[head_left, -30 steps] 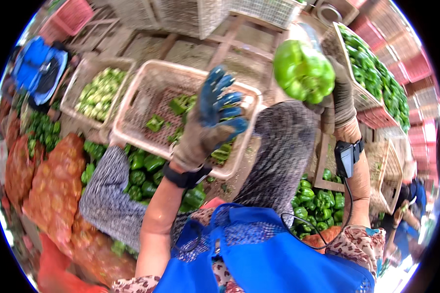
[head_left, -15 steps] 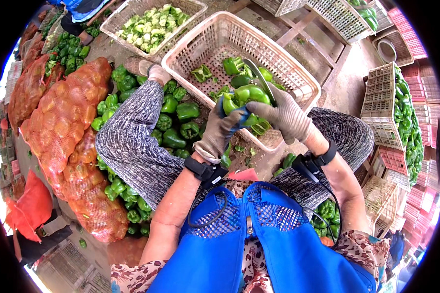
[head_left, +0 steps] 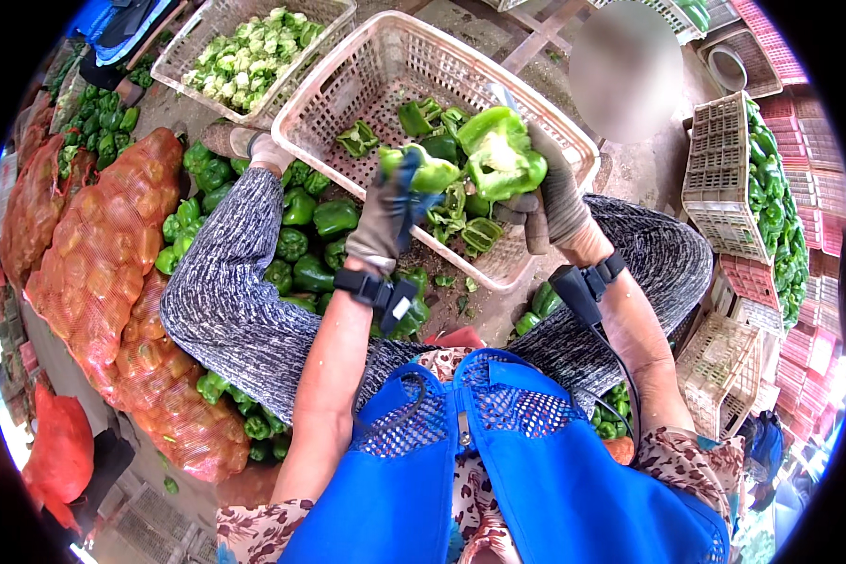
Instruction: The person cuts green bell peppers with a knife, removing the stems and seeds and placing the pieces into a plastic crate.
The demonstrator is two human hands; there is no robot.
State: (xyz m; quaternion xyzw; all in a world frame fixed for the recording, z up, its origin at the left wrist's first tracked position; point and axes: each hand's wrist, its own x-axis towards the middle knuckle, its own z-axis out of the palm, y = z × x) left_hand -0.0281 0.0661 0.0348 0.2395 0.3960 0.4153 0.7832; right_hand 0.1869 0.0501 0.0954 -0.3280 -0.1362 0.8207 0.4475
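A green bell pepper is in two pieces over the near side of a slatted plastic crate [head_left: 296, 141]. My left hand [head_left: 383, 214], in a grey and blue glove, is closed on the smaller pepper piece [head_left: 430, 173]. The larger pepper piece [head_left: 500, 150], its pale inside showing, is in my gloved right hand [head_left: 559, 193]. Behind that piece the tip of a knife blade [head_left: 503, 96] sticks out; its handle is hidden by the pepper and my right hand. Cut pepper pieces [head_left: 357, 139] lie in the crate below.
Whole green peppers [head_left: 312, 273] are heaped between my legs. Mesh sacks [head_left: 103, 254] lie at left. A second crate [head_left: 174, 70] holds pale green pepper cores. Crates of peppers [head_left: 724, 179] stand at right. A blurred patch covers part of the upper right.
The pepper has come apart into two pieces and my hands have moved apart, one piece in each. The knife blade, earlier plain across the pepper, is now mostly hidden behind the larger piece.
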